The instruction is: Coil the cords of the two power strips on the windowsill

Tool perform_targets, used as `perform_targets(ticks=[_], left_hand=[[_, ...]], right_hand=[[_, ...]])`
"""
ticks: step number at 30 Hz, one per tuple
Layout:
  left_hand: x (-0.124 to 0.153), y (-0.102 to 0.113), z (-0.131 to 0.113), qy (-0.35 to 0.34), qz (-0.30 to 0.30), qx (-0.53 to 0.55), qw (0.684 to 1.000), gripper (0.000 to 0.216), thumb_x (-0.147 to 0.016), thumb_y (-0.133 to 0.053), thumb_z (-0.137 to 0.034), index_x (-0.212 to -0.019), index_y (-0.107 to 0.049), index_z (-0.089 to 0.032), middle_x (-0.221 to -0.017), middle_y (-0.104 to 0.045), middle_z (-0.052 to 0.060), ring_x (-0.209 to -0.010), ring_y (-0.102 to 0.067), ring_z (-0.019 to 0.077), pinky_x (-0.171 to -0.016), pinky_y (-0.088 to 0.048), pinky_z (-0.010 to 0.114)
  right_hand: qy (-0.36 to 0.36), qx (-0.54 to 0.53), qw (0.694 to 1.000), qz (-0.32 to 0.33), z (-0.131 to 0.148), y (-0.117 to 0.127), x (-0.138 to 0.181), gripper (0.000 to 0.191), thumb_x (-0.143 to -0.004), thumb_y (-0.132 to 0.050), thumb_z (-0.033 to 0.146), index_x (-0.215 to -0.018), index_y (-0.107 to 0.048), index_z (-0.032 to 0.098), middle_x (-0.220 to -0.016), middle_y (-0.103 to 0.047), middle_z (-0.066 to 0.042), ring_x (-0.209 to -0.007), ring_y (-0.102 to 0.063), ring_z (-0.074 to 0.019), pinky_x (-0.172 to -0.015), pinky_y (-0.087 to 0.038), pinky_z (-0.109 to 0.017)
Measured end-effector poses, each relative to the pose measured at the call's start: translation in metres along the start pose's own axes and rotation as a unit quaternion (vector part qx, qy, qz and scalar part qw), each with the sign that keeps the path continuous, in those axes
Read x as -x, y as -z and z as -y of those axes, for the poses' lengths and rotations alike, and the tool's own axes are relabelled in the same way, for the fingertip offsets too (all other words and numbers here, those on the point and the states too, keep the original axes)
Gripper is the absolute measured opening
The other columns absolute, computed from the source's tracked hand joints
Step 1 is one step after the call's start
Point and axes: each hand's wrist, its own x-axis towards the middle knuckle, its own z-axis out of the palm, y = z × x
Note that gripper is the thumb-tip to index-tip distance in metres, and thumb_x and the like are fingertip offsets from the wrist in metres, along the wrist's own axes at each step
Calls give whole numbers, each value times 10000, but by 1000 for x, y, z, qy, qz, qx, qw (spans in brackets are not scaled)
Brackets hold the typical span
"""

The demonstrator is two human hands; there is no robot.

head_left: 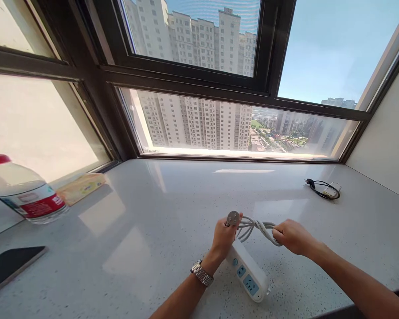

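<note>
A white power strip with blue-marked sockets lies on the speckled grey counter near the front edge. Its grey-white cord is bunched in loops above it. My left hand, with a metal watch on the wrist, grips the plug end of the cord. My right hand is closed on the other side of the looped cord. Both hands hold the cord just above the strip.
A large water bottle with a red cap and label lies at the far left, beside a yellow tissue pack. A dark phone or tablet lies at the left front edge. A black cable with a white adapter rests back right. Windows run behind.
</note>
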Motion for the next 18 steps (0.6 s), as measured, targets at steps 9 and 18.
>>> perform_targets(ticks=[9, 18], left_hand=[[14, -2, -6, -196, -69, -113, 972, 489, -747, -564, -528, -468, -360, -182, -434, -302, -40, -460, -235, 81, -450, -229, 223], [12, -2, -1, -206, -28, -136, 969, 443, -760, -583, -487, -482, -460, -165, -430, -390, -21, -442, -288, 85, -450, -233, 220]], right_hand=[[-107, -477, 872, -31, 0, -14, -21, 247, -771, -651, 377, -833, -666, 139, -517, -479, 44, -455, -483, -75, -457, -491, -204], [-149, -744, 641, -117, -5, 2, -40, 169, -785, -660, 95, -895, -541, 143, -651, -641, -9, -509, -614, -104, -486, -562, -218]])
